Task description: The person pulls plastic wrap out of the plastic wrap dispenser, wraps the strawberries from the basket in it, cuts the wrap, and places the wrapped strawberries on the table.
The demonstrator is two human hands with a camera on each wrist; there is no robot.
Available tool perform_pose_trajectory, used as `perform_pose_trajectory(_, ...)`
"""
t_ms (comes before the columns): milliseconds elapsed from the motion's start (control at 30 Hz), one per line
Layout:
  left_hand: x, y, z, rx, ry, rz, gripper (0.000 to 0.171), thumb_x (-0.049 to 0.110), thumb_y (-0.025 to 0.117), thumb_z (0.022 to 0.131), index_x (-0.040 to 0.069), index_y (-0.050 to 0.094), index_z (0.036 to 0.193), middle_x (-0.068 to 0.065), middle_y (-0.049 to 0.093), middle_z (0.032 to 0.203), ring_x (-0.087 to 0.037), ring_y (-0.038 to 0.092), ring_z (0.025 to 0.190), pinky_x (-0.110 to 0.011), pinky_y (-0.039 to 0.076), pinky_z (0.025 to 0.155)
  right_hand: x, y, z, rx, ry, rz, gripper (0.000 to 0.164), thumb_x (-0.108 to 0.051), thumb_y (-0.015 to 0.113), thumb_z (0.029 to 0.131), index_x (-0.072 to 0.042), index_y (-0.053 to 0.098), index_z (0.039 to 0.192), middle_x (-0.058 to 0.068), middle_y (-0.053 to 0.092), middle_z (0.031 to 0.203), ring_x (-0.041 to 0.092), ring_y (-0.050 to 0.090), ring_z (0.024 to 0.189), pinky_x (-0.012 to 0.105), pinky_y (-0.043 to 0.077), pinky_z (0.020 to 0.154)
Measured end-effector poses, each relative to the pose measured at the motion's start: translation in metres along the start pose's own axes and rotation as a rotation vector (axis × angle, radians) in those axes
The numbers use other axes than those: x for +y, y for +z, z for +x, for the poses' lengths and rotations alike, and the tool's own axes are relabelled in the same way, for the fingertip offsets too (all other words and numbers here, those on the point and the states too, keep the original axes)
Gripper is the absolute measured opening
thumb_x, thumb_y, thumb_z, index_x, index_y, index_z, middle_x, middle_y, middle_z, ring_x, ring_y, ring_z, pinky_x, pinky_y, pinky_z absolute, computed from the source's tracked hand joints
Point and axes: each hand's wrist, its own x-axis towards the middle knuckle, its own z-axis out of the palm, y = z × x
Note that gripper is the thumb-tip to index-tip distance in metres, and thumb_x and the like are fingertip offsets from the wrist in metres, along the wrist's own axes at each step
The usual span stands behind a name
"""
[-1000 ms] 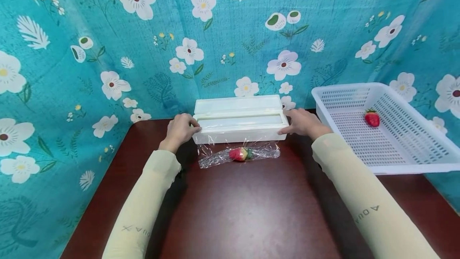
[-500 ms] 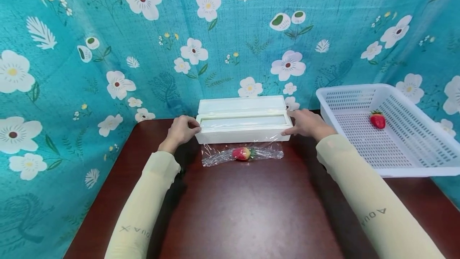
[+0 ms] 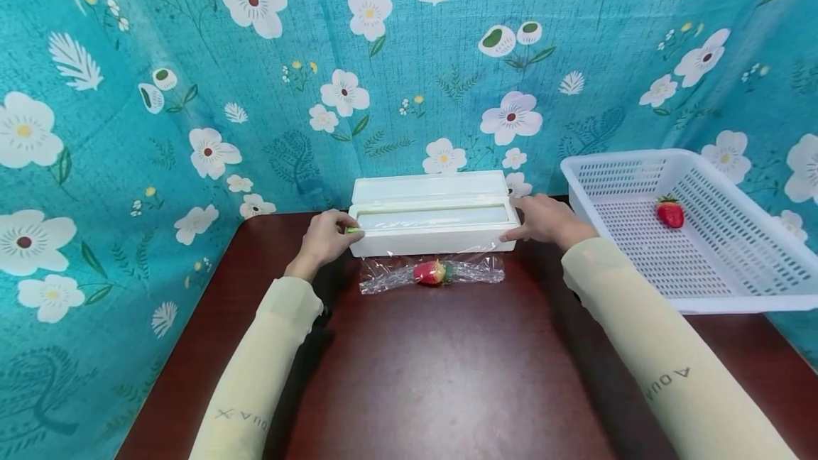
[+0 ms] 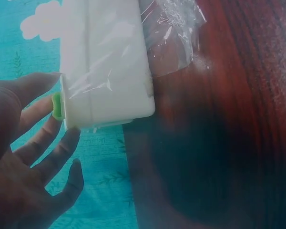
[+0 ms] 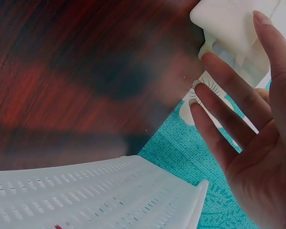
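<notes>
A long white cling film dispenser (image 3: 434,240) stands against the backdrop with its lid (image 3: 428,187) raised. My left hand (image 3: 324,236) is at its left end, thumb and index finger about a small green slide cutter (image 4: 57,106); the other fingers spread beside the end. At the right end my right hand (image 3: 546,220) grips the box, thumb at the front and fingertips (image 5: 210,58) on the end. Clear cling film (image 3: 390,277) hangs over the front onto the table, bunched round a red strawberry (image 3: 429,273) with a pale tip.
A white slotted plastic basket (image 3: 629,304) sits on the right side of the table, holding another strawberry (image 3: 670,212). Behind everything hangs a teal flowered cloth (image 3: 409,126). The dark red-brown table (image 3: 447,375) stretches out in front of the box.
My left hand has shifted slightly at the box's left end, and the green slide cutter now shows between thumb and index finger. The right hand stays on its end; the view has shifted slightly.
</notes>
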Motion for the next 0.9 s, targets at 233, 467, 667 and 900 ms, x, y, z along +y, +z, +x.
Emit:
perform_pose_trajectory(233,0.005,-0.002,0.001,0.01,-0.021,0.02,0.03,0.03,0.077,0.095,0.008,0.076,0.117,-0.014,0.07,0.118,-0.029,0.061,0.104,-0.051,0.053,0.093,0.002,-0.003,0.001,0.013,-0.018,-0.047,0.089,-0.051,0.082,0.087,0.002,0.05,0.151,0.029,0.064,0.135,0.041,0.061,0.112,0.06,0.051,0.098)
perform_pose_trajectory(467,0.005,0.001,-0.001,0.005,-0.034,0.028,0.032,0.029,0.076,0.096,0.007,0.076,0.119,-0.014,0.07,0.118,-0.029,0.061,0.103,-0.05,0.053,0.092,0.005,-0.003,-0.001,-0.024,-0.025,-0.048,0.092,-0.049,0.081,0.089,0.002,0.044,0.155,0.032,0.057,0.145,0.046,0.059,0.124,0.064,0.048,0.105)
perform_pose_trajectory(667,0.008,0.001,-0.003,0.014,-0.056,0.032,0.03,0.028,0.076,0.095,0.008,0.077,0.117,-0.014,0.072,0.117,-0.029,0.062,0.102,-0.05,0.054,0.092,0.006,-0.003,-0.001,-0.076,0.01,-0.01,0.093,-0.037,0.082,0.091,-0.003,0.033,0.162,0.03,0.049,0.153,0.047,0.05,0.133,0.068,0.041,0.111)
perform_pose_trajectory(900,0.017,-0.001,-0.001,0.017,-0.086,0.05,0.027,0.028,0.075,0.093,0.01,0.079,0.114,-0.012,0.073,0.117,-0.029,0.064,0.105,-0.054,0.053,0.09,0.006,-0.003,-0.002,-0.116,0.036,0.034,0.093,-0.027,0.081,0.092,-0.009,0.026,0.165,0.03,0.047,0.154,0.047,0.048,0.134,0.07,0.04,0.11)
